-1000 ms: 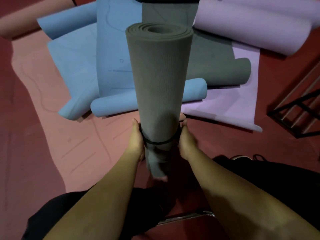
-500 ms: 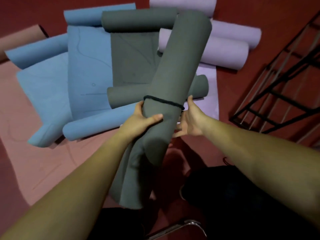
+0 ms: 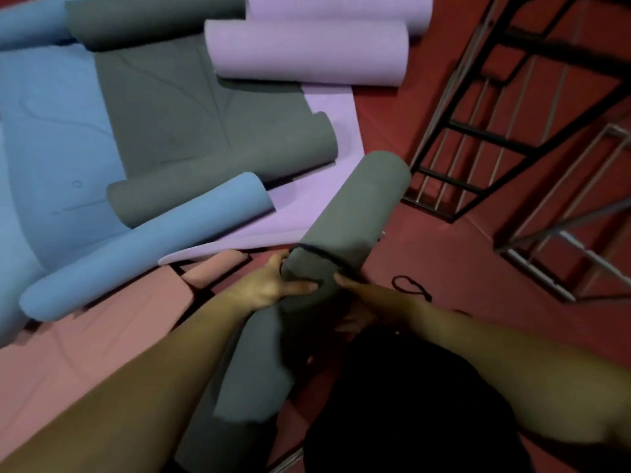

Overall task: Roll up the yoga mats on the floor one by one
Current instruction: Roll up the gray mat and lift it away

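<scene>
The rolled grey mat [image 3: 345, 216] points toward 1 o'clock, low over the floor; foam, so likely light, soft, springy; its near end looks loosened. Left hand [image 3: 273, 288] curls around it beside the black band [image 3: 316, 251]; right hand [image 3: 358, 291] touches it, grip unclear; hold mid-roll.

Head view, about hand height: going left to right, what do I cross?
Flat pink mat → left hand → rolled grey mat with black band → right hand → loose black elastic loop → metal rack.
</scene>
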The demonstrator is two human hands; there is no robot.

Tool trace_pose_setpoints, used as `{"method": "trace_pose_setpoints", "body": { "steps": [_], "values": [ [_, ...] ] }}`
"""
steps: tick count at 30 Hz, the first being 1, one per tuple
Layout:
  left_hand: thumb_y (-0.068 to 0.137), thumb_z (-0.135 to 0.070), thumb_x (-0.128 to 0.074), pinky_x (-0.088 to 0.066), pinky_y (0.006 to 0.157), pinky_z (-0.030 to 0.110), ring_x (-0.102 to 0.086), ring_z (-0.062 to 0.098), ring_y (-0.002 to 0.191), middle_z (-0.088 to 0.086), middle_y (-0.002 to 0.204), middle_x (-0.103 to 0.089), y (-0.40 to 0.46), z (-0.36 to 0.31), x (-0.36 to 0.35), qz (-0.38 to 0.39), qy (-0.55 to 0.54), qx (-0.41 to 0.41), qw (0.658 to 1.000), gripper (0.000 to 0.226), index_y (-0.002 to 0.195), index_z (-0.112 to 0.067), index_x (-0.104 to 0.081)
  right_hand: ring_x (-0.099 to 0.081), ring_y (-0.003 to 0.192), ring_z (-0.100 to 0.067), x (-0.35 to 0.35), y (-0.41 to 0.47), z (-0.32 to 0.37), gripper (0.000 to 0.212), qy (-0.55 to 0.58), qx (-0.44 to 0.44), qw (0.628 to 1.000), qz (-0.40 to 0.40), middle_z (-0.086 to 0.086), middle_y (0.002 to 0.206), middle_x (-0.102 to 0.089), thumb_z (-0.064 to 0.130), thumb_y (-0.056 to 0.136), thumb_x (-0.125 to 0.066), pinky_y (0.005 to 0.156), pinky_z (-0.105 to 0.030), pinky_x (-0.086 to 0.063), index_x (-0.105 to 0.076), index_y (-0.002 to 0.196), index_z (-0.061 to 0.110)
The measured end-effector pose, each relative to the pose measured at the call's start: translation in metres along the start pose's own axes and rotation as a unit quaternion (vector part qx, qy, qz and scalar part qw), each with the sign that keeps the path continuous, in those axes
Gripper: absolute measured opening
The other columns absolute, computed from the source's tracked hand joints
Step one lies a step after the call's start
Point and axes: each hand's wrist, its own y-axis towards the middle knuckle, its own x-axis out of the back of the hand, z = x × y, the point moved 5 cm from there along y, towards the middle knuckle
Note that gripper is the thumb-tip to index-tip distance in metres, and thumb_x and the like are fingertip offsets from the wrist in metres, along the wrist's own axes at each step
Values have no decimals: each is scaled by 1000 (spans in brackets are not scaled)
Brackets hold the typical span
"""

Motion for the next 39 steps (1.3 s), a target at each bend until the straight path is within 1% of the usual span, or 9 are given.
{"method": "trace_pose_setpoints", "body": {
  "steps": [4,8,12,14,18,24,29,33,39],
  "values": [
    [73,-42,-85,-41,88,22,-56,10,109,-9,130,-58,25,-3,-35,42,48,21,998,88,144,-26,-36,-73,87,-29,25,16,-37,63,161,-6,987,-21,-14,99,-75,40,48,-91,68,-45,-60,-77,100,7],
    [76,-37,-84,-37,88,21,-51,10,107,-6,134,-54,39,-13,-57,66,91,31,993,93,150,-22,-30,-73,89,-26,43,5,-50,31,236,39,971,-9,-14,99,-74,32,90,-67,97,-47,-50,-72,106,6],
    [75,-38,-84,-37,92,23,-50,12,107,0,140,-53,54,-25,-72,79,117,22,990,98,153,-22,-27,-70,61,-18,67,7,-55,46,235,50,970,-23,-5,62,-68,31,96,-57,90,-43,-48,-74,58,12],
    [73,-40,-85,-38,93,24,-52,12,109,-1,139,-54,63,-29,-78,80,112,21,990,99,152,-25,-28,-72,75,-20,73,10,-51,28,223,54,973,-15,-6,77,-70,38,83,-71,87,-43,-53,-73,81,11],
    [72,-42,-85,-38,91,25,-52,14,109,-6,131,-52,81,-35,-87,77,102,23,992,100,152,-27,-27,-70,94,-22,94,21,-51,66,222,60,973,-24,-5,102,-73,44,79,-65,78,-37,-55,-54,136,12],
    [74,-39,-83,-41,81,20,-55,11,106,-6,130,-55,105,-37,-104,66,69,15,995,98,152,-28,-25,-59,42,-11,123,31,-49,32,237,106,961,-92,1,49,-60,40,94,-57,53,-31,-51,-59,80,11],
    [80,-29,-80,-41,71,0,-55,2,101,-10,128,-51,128,-55,-124,65,33,-22,997,91,153,-26,-25,-71,97,-32,135,52,-32,80,356,169,913,-109,-21,111,-71,51,69,-78,82,-40,-55,-59,128,0],
    [90,-37,-67,-41,84,12,-54,2,108,-10,136,-47,141,-55,-129,46,-23,-12,999,77,154,-23,-27,-73,85,-30,164,57,-6,54,395,178,885,-169,-17,98,-75,51,85,-65,82,-41,-56,-66,114,6],
    [82,-43,-77,-46,90,25,-56,8,109,-6,134,-52,143,-24,-145,70,-50,59,995,78,144,-25,-34,-63,111,-24,230,52,41,92,253,244,886,-302,0,125,-65,72,62,-76,99,-47,-48,-52,136,23]
  ]
}}
